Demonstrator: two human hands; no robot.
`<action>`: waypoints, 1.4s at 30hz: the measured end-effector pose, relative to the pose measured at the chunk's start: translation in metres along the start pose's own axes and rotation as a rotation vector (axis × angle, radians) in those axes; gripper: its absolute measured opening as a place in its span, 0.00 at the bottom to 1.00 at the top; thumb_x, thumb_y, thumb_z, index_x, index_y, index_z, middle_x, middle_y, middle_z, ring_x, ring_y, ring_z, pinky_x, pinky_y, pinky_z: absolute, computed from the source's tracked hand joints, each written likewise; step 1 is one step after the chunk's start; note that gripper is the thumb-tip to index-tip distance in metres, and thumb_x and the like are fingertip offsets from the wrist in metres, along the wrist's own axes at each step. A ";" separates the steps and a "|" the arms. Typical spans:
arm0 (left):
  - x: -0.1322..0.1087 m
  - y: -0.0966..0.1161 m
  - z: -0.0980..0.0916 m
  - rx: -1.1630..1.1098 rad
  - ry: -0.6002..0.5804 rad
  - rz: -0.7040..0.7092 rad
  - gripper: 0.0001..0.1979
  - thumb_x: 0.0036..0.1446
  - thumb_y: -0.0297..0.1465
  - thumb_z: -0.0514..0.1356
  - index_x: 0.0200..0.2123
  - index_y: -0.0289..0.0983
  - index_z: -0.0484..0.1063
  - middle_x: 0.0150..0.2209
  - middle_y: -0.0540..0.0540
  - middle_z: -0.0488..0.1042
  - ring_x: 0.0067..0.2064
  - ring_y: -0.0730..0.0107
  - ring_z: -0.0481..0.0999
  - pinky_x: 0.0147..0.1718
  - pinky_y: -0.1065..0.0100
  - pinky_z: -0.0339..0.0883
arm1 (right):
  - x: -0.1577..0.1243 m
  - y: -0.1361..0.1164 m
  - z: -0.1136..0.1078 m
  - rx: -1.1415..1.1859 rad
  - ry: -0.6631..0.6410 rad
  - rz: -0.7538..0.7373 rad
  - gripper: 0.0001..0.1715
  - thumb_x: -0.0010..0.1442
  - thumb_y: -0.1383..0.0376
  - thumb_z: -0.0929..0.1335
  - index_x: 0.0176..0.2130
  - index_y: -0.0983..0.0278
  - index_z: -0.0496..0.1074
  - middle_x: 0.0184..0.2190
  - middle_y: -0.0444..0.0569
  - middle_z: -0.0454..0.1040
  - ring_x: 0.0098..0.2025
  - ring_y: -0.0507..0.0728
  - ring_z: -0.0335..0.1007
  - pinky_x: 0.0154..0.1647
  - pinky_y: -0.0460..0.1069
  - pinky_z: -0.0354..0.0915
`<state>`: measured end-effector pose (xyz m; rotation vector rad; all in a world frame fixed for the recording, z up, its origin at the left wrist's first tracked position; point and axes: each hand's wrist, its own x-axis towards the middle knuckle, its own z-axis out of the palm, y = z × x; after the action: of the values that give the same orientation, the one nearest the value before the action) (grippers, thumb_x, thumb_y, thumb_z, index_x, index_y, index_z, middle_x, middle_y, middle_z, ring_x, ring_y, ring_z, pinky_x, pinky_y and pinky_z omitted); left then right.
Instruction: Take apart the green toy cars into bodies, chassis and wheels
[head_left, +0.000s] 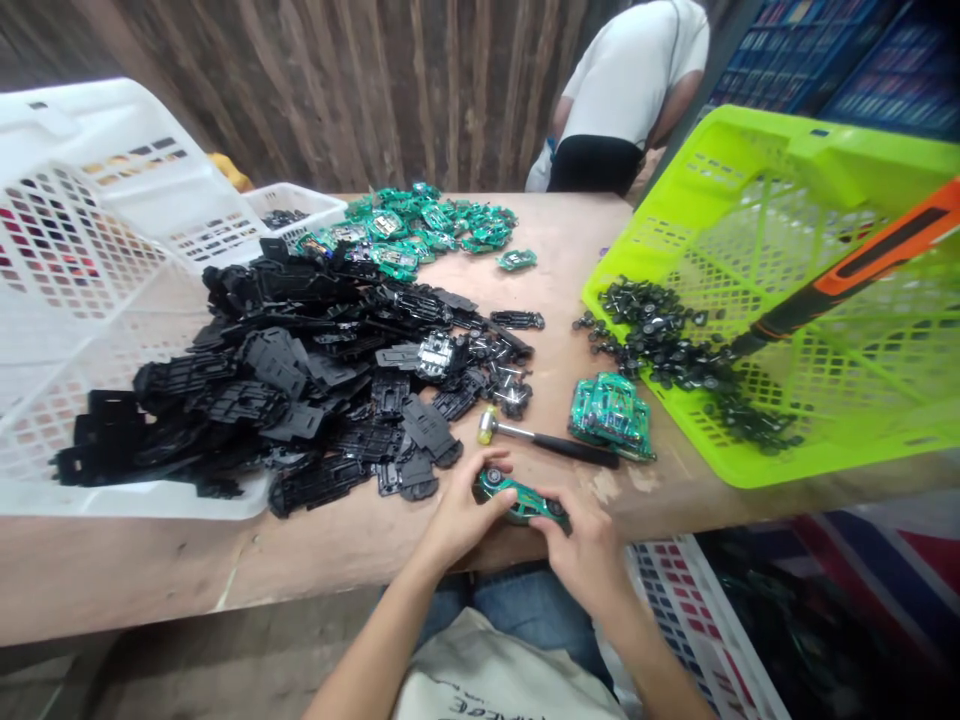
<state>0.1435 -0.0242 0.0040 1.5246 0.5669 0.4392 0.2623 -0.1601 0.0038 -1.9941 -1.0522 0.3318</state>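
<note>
A green toy car with black wheels is held on its side near the table's front edge. My left hand grips one end of it, the thumb lying over the body. At the other end, my right hand closes on the car with thumb and fingers. Just beyond lies a small hammer with a yellowish head and black handle. Several green cars are stacked beside the hammer's handle. To the left spreads a large heap of black car chassis.
Green car bodies are piled at the back. On the right, a tipped lime basket holds black wheel parts and an orange-black handle. A white basket stands left. Behind the table, a person bends over.
</note>
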 end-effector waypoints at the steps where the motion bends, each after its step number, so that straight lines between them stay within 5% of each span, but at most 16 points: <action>1: -0.002 0.003 -0.004 0.055 -0.037 0.076 0.33 0.48 0.32 0.66 0.58 0.40 0.60 0.54 0.41 0.67 0.55 0.57 0.67 0.51 0.60 0.62 | 0.005 0.004 -0.002 0.086 -0.051 0.078 0.11 0.55 0.63 0.66 0.39 0.63 0.72 0.36 0.52 0.77 0.40 0.62 0.72 0.42 0.56 0.66; 3: -0.006 0.009 -0.012 0.193 -0.109 0.233 0.40 0.46 0.30 0.68 0.61 0.44 0.55 0.61 0.40 0.59 0.62 0.55 0.59 0.57 0.58 0.55 | 0.016 0.011 -0.005 0.296 -0.234 0.221 0.15 0.57 0.58 0.64 0.40 0.64 0.73 0.37 0.52 0.78 0.39 0.61 0.74 0.39 0.55 0.68; 5: -0.006 0.012 -0.015 0.362 -0.139 0.328 0.29 0.49 0.28 0.66 0.55 0.43 0.63 0.57 0.41 0.64 0.59 0.56 0.61 0.57 0.57 0.55 | 0.023 0.014 -0.007 0.400 -0.357 0.241 0.19 0.60 0.55 0.61 0.39 0.64 0.73 0.38 0.52 0.78 0.39 0.61 0.74 0.39 0.55 0.68; 7: -0.004 0.011 -0.014 0.522 -0.144 0.334 0.16 0.51 0.30 0.64 0.45 0.41 0.70 0.46 0.43 0.72 0.51 0.57 0.68 0.51 0.56 0.59 | 0.025 0.011 -0.009 0.282 -0.262 0.127 0.20 0.63 0.55 0.59 0.40 0.63 0.73 0.40 0.52 0.77 0.44 0.61 0.73 0.46 0.56 0.66; 10: 0.002 0.005 -0.009 0.610 -0.079 0.269 0.18 0.46 0.35 0.68 0.40 0.39 0.69 0.38 0.46 0.73 0.43 0.57 0.70 0.46 0.57 0.61 | 0.015 -0.001 -0.012 -0.047 -0.121 -0.146 0.17 0.65 0.58 0.59 0.47 0.60 0.71 0.48 0.51 0.74 0.53 0.60 0.67 0.55 0.58 0.58; 15: 0.008 -0.008 -0.003 0.336 -0.035 0.270 0.13 0.48 0.30 0.67 0.38 0.38 0.70 0.38 0.46 0.71 0.42 0.63 0.70 0.43 0.64 0.63 | -0.005 -0.010 -0.010 -0.384 -0.131 -0.357 0.26 0.60 0.58 0.67 0.56 0.60 0.63 0.57 0.53 0.68 0.59 0.65 0.60 0.56 0.64 0.51; 21: 0.014 -0.014 0.000 0.220 -0.015 0.245 0.10 0.44 0.30 0.69 0.28 0.35 0.71 0.30 0.48 0.70 0.34 0.66 0.70 0.35 0.67 0.61 | 0.002 -0.005 0.004 -0.254 0.006 -0.295 0.07 0.59 0.71 0.64 0.36 0.63 0.71 0.33 0.50 0.76 0.40 0.60 0.71 0.42 0.53 0.63; 25: 0.013 -0.009 0.002 0.295 0.007 0.254 0.10 0.45 0.30 0.68 0.30 0.36 0.70 0.31 0.48 0.71 0.36 0.65 0.70 0.36 0.66 0.61 | 0.008 0.000 0.005 -0.126 0.033 -0.246 0.06 0.61 0.68 0.63 0.37 0.63 0.70 0.36 0.50 0.76 0.40 0.58 0.71 0.40 0.51 0.65; 28: 0.004 -0.002 0.010 0.366 0.055 0.304 0.08 0.49 0.31 0.66 0.32 0.36 0.70 0.31 0.47 0.70 0.36 0.65 0.69 0.35 0.66 0.61 | 0.014 0.003 0.004 -0.098 0.046 -0.183 0.10 0.63 0.61 0.63 0.37 0.63 0.70 0.33 0.49 0.76 0.37 0.57 0.72 0.36 0.49 0.65; 32: -0.012 0.010 0.026 0.363 0.198 0.350 0.07 0.53 0.32 0.62 0.34 0.36 0.70 0.30 0.47 0.70 0.34 0.66 0.69 0.33 0.67 0.62 | 0.028 0.004 0.013 -0.282 0.283 -0.196 0.27 0.67 0.61 0.54 0.23 0.63 0.69 0.21 0.51 0.72 0.28 0.57 0.70 0.33 0.50 0.60; 37: -0.010 0.012 0.019 0.359 0.303 0.147 0.05 0.52 0.32 0.62 0.31 0.37 0.71 0.32 0.47 0.73 0.36 0.65 0.72 0.38 0.65 0.64 | 0.045 0.001 0.025 -0.348 0.132 -0.117 0.31 0.68 0.60 0.52 0.24 0.64 0.72 0.20 0.52 0.73 0.25 0.56 0.69 0.29 0.49 0.58; 42: -0.001 -0.001 -0.007 0.427 0.298 -0.067 0.09 0.49 0.35 0.63 0.33 0.37 0.72 0.36 0.47 0.74 0.40 0.61 0.73 0.42 0.61 0.64 | 0.064 0.015 0.007 -0.506 0.105 -0.250 0.16 0.65 0.63 0.58 0.37 0.63 0.72 0.34 0.54 0.73 0.40 0.60 0.66 0.40 0.53 0.60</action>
<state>0.1389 -0.0189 0.0033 1.8520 0.9907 0.5200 0.3058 -0.1113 -0.0031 -2.2483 -1.3999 -0.1926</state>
